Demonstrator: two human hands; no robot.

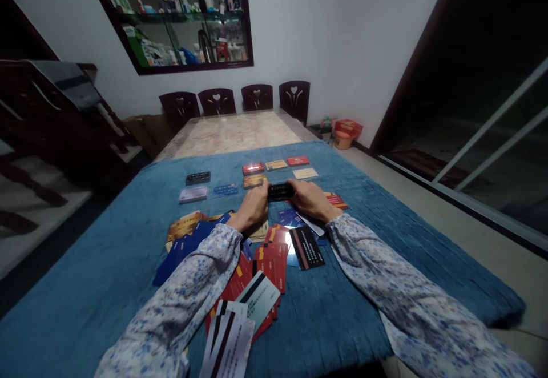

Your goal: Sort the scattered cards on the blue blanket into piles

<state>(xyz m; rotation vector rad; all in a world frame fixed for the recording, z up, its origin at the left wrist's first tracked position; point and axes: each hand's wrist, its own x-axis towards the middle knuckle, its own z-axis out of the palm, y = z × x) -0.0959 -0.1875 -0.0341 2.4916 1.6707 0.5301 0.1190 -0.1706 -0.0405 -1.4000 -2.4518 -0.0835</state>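
Note:
Between my two hands is a small stack of black cards (279, 192), gripped at both short ends above the table. My left hand (255, 203) closes on its left end, my right hand (311, 197) on its right. Below them lies a loose heap: red cards (270, 264), blue cards (185, 251), silver-white cards (229, 344) and one black card with a stripe (307, 248). Farther back sit sorted piles: black cards (197, 178), light purple cards (193, 194), blue cards (225, 190), red cards (253, 168), yellow cards (275, 164) and a second red pile (298, 161).
A blue cloth (107, 235) covers the near part of a marble-topped table (240, 129). Several dark chairs (257, 97) stand along its far end. A glass-shelved wall cabinet (184, 18) hangs behind. To the right are a sliding door (483, 115) and an orange bucket (342, 139).

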